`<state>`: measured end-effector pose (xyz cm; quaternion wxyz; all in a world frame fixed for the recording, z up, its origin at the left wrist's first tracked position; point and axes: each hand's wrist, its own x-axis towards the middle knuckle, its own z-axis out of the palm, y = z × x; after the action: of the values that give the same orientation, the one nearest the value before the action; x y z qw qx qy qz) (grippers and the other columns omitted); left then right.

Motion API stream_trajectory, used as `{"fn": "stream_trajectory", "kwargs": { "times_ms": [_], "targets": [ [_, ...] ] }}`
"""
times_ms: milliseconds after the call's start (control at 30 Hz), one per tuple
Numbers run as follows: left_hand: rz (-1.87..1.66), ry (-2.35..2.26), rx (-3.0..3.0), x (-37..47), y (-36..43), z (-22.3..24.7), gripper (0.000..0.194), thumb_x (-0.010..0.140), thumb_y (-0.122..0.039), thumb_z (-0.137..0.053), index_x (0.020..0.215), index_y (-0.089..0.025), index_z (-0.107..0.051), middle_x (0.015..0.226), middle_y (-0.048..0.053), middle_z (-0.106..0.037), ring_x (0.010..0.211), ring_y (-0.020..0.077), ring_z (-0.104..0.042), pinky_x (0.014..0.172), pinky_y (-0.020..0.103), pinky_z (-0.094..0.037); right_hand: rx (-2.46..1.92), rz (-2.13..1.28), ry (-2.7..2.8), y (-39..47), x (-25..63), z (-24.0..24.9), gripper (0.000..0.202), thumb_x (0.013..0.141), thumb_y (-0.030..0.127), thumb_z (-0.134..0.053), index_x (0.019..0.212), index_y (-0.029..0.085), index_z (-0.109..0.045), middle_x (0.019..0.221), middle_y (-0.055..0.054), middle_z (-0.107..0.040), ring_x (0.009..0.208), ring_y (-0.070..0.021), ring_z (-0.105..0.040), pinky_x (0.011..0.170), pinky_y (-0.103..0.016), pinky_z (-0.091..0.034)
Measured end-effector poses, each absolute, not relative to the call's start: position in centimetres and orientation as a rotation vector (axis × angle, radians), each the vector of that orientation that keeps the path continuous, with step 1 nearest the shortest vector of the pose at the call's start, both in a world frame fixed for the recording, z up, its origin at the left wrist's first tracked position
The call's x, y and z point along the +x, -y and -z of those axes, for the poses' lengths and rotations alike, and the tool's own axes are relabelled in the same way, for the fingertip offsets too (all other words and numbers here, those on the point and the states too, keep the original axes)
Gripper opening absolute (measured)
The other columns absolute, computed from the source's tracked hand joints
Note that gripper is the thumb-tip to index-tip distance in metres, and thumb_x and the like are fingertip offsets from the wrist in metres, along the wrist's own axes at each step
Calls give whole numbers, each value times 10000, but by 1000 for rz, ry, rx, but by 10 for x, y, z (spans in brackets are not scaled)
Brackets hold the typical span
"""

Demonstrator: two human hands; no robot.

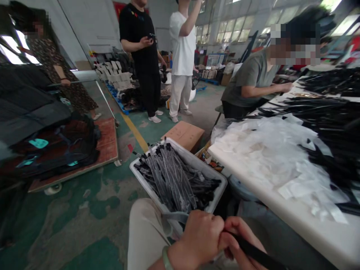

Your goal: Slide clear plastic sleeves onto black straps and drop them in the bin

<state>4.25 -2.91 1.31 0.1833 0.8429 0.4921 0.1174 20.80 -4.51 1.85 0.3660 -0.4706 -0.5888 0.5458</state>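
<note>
My left hand point(198, 232), with a pale green bangle on its wrist, is closed in a fist against the end of a narrow black strap point(254, 250). My right hand point(242, 234) pinches the same strap, which runs down to the lower right. The fingertips of both hands meet at the strap's end, so its tip is hidden. A grey curved piece point(176, 216) shows beside the left hand; what it belongs to is unclear. Just beyond stands a white bin point(152, 193) filled with black strips in clear wrapping point(171, 174).
At right, a white table point(270, 197) bears a heap of white pieces point(264, 146) and black straps point(337, 127); a person point(250, 75) works there. A cardboard box point(184, 135) sits behind the bin. A loaded trolley point(108, 144) is at left. Several people stand farther back.
</note>
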Motion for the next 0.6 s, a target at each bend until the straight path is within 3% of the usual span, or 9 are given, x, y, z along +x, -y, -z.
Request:
{"fn": "stream_trajectory", "kwargs": {
  "times_ms": [67, 200, 333, 400, 467, 533, 600],
  "targets": [
    [-372, -1394, 2380, 39, 19, -17, 817, 897, -730, -76, 759, -171, -656, 674, 91, -726, 639, 255, -714, 539, 318, -419, -1325, -1376, 1387, 43, 214, -22, 297, 850, 524, -658, 933, 241, -619, 664, -1, -637, 505, -157, -573, 461, -232, -481],
    [-481, -1294, 2360, 27, -5, -34, 884, 879, -683, 107, 670, -188, -595, 653, 78, -698, 651, 224, -701, 530, 291, -372, -1379, -1267, 1373, 27, 221, -41, 277, 861, 474, -667, 788, 215, -602, 616, 13, -590, 484, -136, -561, 442, -218, -462],
    [-469, -1209, 2379, 21, -28, -64, 869, 884, -692, 84, 739, -192, -612, 687, 78, -696, 696, 231, -695, 567, 286, -395, -1212, -1370, 1559, -1, 202, -67, 241, 880, 418, -635, 792, 203, -573, 626, -2, -626, 502, -148, -600, 467, -237, -507],
    [-472, -1216, 2380, 16, -37, -78, 897, 865, -722, 65, 891, -174, -644, 752, 98, -718, 737, 259, -706, 602, 300, -438, -1203, -1417, 1580, -16, 191, -82, 185, 881, 376, -622, 869, 195, -584, 688, -14, -664, 547, -164, -644, 499, -254, -546],
    [-523, -1207, 2379, 7, -49, -90, 941, 857, -738, 50, 1164, -133, -601, 915, 139, -749, 853, 292, -719, 691, 339, -497, -1174, -1452, 1669, -32, 179, -97, 136, 881, 301, -598, 930, 178, -627, 760, -33, -700, 606, -184, -684, 535, -269, -571],
    [-572, -1207, 2399, -7, -66, -99, 979, 857, -750, 33, 1383, -82, -453, 1083, 188, -734, 982, 323, -706, 800, 398, -523, -1117, -1362, 1800, -51, 164, -111, 111, 853, 195, -580, 874, 159, -683, 759, -37, -712, 643, -193, -693, 566, -273, -571],
    [-624, -1270, 2428, -26, -86, -108, 1029, 843, -767, 36, 1458, -41, -358, 1187, 227, -696, 1061, 341, -683, 877, 445, -518, -1059, -1183, 1856, -75, 141, -121, 143, 804, 107, -581, 750, 150, -706, 700, -24, -701, 651, -188, -675, 607, -279, -564]
  ]
}}
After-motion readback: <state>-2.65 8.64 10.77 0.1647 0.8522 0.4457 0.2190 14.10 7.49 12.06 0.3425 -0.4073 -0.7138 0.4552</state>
